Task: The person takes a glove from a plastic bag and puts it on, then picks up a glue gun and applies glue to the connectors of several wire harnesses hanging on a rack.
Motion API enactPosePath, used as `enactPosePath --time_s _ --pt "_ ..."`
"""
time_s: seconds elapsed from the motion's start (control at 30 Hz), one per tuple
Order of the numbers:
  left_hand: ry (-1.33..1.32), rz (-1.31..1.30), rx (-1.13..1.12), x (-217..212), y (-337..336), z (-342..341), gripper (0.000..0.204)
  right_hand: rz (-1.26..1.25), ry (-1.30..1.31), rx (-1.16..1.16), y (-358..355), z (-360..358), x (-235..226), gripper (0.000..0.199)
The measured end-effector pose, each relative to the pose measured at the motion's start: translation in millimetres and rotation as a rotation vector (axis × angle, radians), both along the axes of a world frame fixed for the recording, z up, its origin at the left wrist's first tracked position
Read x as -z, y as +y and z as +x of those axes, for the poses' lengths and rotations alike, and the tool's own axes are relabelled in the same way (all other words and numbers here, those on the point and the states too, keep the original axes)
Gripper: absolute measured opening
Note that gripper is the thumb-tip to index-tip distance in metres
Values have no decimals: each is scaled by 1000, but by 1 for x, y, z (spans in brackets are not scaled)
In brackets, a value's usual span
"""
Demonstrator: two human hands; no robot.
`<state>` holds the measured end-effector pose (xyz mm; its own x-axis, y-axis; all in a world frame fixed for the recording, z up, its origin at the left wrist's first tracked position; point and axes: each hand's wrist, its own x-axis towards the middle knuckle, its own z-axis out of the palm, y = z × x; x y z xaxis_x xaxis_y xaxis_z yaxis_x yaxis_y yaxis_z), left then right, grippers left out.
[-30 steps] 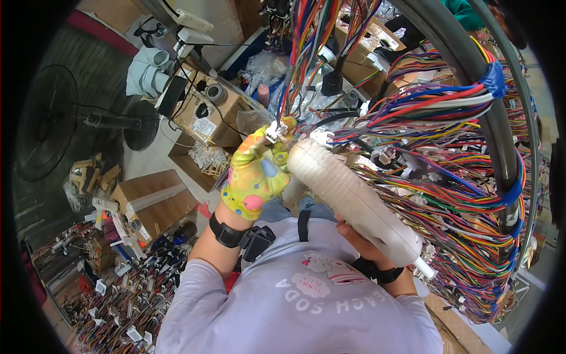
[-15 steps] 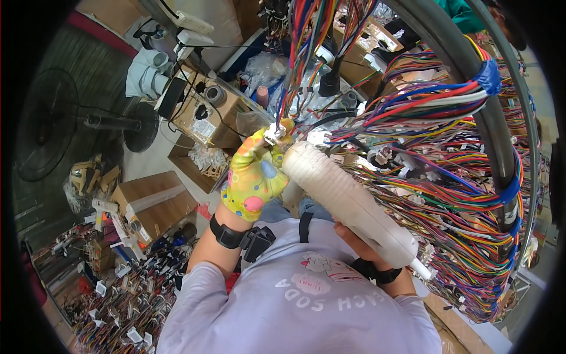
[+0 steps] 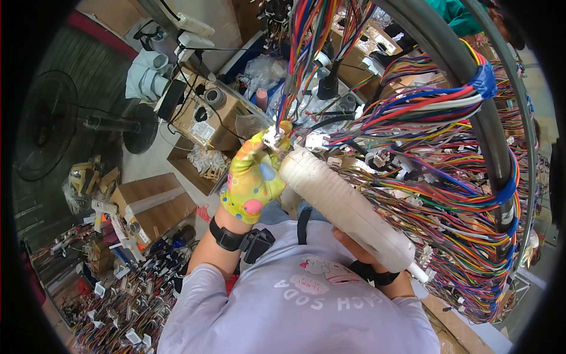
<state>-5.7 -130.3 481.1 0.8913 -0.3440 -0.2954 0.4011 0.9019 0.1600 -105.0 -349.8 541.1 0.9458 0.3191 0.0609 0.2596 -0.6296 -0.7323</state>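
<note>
My left hand [image 3: 254, 177], in a yellow glove with coloured spots, pinches a white plastic connector [image 3: 273, 137] whose coloured wires run up out of it. My right hand [image 3: 354, 243] is wrapped round a long off-white handheld tool [image 3: 351, 206], mostly hidden beneath it. The tool slants across in front of me, its rounded end near the gloved fingers and a thin white stub at its lower right end. Another white connector [image 3: 317, 141] lies just beyond that rounded end, apart from the pinched one.
A dark metal bar [image 3: 453, 44] curves along the right, hung with thick bundles of coloured wires [image 3: 436, 109]. Cardboard boxes [image 3: 154, 206] stand on the left, near a black fan [image 3: 44, 127]. Many wired connectors [image 3: 118, 301] are heaped at the lower left. Someone's green sleeve [image 3: 454, 16] shows at upper right.
The off-white tool has shifted slightly left and down with my right hand. My left hand keeps its pinch on the connector, almost unmoved.
</note>
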Motion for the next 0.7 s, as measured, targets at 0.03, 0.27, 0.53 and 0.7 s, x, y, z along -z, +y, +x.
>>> enactPosePath --time_s 0.03,0.27,0.53,0.7 --pt "2 -3 4 0 1 0 49 90 79 33 2 0 -4 31" --pt "3 23 41 1 5 -2 47 458 338 153 3 -8 -3 25" --pt "-13 -21 84 -2 2 0 48 346 261 158 -8 -5 11 23" --pt "-356 -80 73 -3 -3 0 56 103 242 99 -23 -14 11 30"
